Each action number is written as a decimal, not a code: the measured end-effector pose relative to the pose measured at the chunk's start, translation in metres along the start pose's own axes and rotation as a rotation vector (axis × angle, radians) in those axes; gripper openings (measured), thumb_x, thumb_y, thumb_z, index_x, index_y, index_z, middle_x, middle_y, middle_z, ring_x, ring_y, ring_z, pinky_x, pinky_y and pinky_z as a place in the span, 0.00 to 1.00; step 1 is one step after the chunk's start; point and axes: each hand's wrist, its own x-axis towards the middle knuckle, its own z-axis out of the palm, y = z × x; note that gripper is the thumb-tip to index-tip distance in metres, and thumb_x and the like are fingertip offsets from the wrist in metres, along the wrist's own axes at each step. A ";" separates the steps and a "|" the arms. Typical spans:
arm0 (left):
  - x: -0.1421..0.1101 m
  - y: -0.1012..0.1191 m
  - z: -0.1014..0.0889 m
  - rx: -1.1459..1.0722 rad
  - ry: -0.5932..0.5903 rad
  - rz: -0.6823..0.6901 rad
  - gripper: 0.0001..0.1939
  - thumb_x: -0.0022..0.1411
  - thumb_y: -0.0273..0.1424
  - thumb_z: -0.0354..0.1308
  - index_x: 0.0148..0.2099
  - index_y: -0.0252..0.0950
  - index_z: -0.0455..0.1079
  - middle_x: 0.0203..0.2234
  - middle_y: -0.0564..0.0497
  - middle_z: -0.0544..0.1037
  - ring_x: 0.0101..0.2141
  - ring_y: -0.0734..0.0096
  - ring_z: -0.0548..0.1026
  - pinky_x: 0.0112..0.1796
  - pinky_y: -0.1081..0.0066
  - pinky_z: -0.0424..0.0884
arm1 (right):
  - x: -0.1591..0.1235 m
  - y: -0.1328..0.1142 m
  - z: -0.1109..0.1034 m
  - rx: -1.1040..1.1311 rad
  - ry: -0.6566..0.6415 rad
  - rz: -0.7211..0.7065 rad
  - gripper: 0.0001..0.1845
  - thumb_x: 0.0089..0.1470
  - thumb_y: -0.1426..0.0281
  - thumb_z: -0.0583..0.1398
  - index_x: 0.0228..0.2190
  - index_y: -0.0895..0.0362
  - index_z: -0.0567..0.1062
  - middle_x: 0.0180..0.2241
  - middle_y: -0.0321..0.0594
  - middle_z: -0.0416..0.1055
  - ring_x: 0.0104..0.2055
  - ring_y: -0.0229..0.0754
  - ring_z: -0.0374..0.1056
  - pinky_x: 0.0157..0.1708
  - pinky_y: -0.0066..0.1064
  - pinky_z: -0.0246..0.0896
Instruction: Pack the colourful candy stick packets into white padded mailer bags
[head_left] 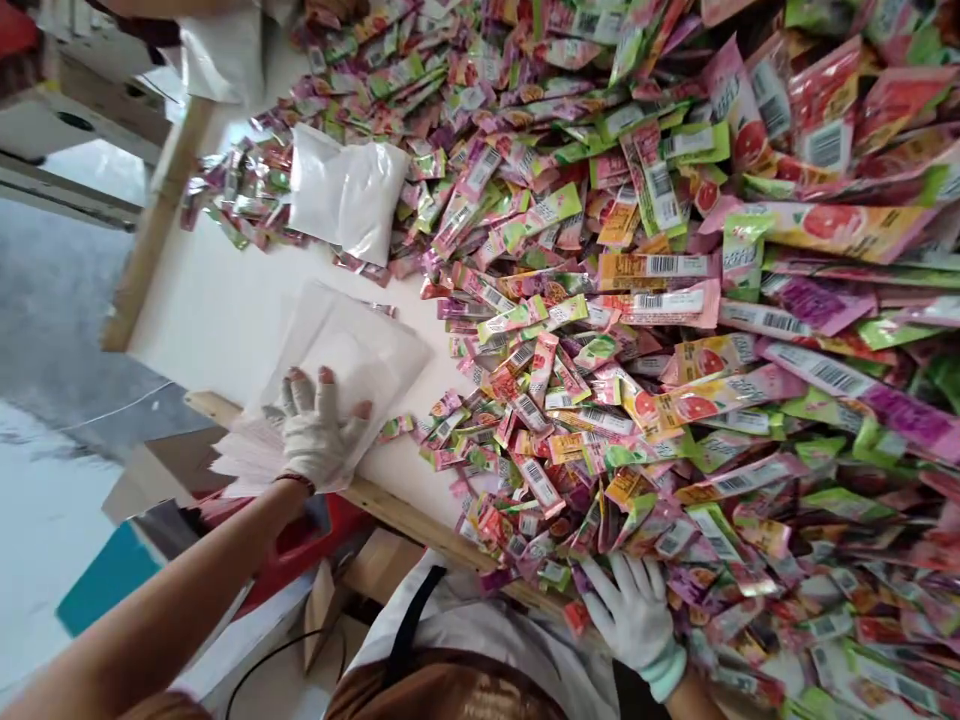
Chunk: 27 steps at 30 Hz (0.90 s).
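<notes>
My left hand (319, 435), in a white glove with bare fingertips, lies flat with its fingers stretched out on a stack of clear plastic bags (352, 340) at the table's near edge. My right hand (634, 610), also in a white glove, rests with its fingers spread on the near edge of a huge heap of colourful drink-powder sachets (675, 330); its fingertips reach in among the packets. I see nothing gripped in either hand.
A filled white plastic bag (345, 195) lies at the heap's far left side. The white table has a wooden rim (150, 230). Below the near edge sit a red crate (300, 540), cardboard pieces (322, 600) and a teal sheet (105, 580).
</notes>
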 end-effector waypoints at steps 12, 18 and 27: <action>0.046 -0.076 0.015 -0.066 0.376 0.221 0.44 0.65 0.55 0.49 0.74 0.37 0.49 0.75 0.48 0.38 0.70 0.35 0.39 0.67 0.46 0.28 | 0.004 0.007 0.014 -0.033 0.149 0.017 0.22 0.59 0.68 0.56 0.54 0.49 0.78 0.50 0.49 0.71 0.51 0.57 0.65 0.58 0.56 0.55; -0.026 0.057 0.054 -0.310 0.188 0.607 0.45 0.66 0.51 0.50 0.72 0.23 0.48 0.69 0.26 0.53 0.70 0.39 0.48 0.65 0.38 0.41 | 0.037 -0.043 0.005 -0.103 0.316 0.300 0.27 0.56 0.68 0.58 0.58 0.52 0.74 0.61 0.53 0.60 0.59 0.61 0.59 0.60 0.59 0.49; -0.106 0.257 0.034 -0.662 0.047 1.025 0.37 0.52 0.29 0.65 0.64 0.28 0.64 0.56 0.33 0.72 0.55 0.50 0.72 0.58 0.55 0.67 | 0.121 -0.021 -0.048 -0.235 0.151 0.478 0.38 0.54 0.71 0.61 0.65 0.59 0.61 0.64 0.61 0.54 0.57 0.61 0.59 0.48 0.44 0.59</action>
